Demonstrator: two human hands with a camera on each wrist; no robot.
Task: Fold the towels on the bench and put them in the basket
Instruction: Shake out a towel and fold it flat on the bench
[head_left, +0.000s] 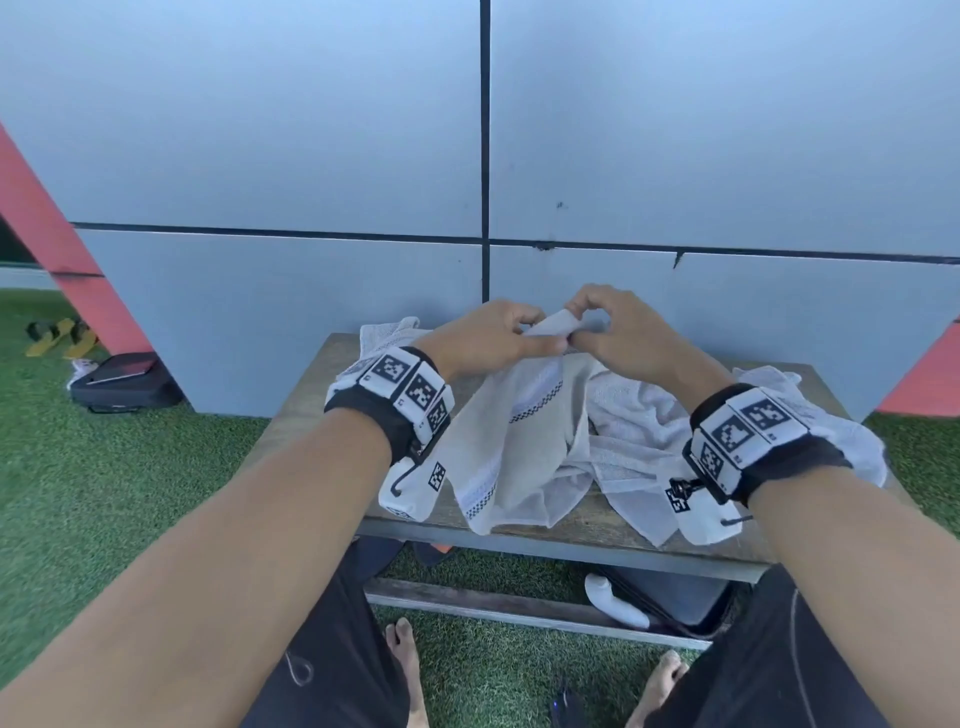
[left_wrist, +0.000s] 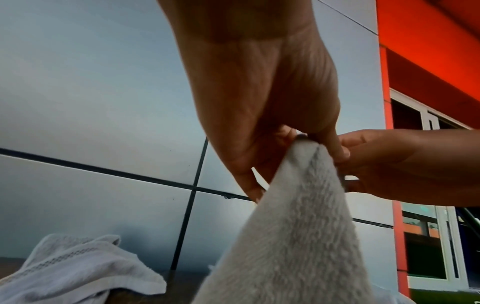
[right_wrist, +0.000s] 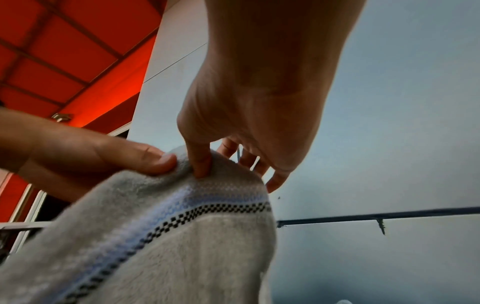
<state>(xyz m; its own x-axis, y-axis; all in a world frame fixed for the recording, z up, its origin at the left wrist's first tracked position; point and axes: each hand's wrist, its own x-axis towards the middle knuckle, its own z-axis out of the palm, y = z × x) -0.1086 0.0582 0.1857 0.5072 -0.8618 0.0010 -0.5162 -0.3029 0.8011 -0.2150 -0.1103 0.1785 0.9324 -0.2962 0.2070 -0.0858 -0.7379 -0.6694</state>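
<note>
A beige towel (head_left: 524, 447) with a blue and black-checked stripe (right_wrist: 182, 214) hangs from both hands over the wooden bench (head_left: 587, 525). My left hand (head_left: 498, 338) pinches its top edge (left_wrist: 306, 150), thumb pressed on the cloth. My right hand (head_left: 602, 327) pinches the same edge right beside it (right_wrist: 202, 166), the two hands almost touching. The towel's lower part drapes on the bench. More white towels lie crumpled at the back left (head_left: 387, 332) and on the right (head_left: 649, 431). No basket is in view.
A grey panelled wall (head_left: 727, 156) stands right behind the bench. Green turf (head_left: 130, 467) surrounds it. A dark case (head_left: 124, 387) and yellow sandals (head_left: 62, 338) lie on the left. Under the bench sit a dark bag (head_left: 691, 597) and a white bottle (head_left: 613, 603).
</note>
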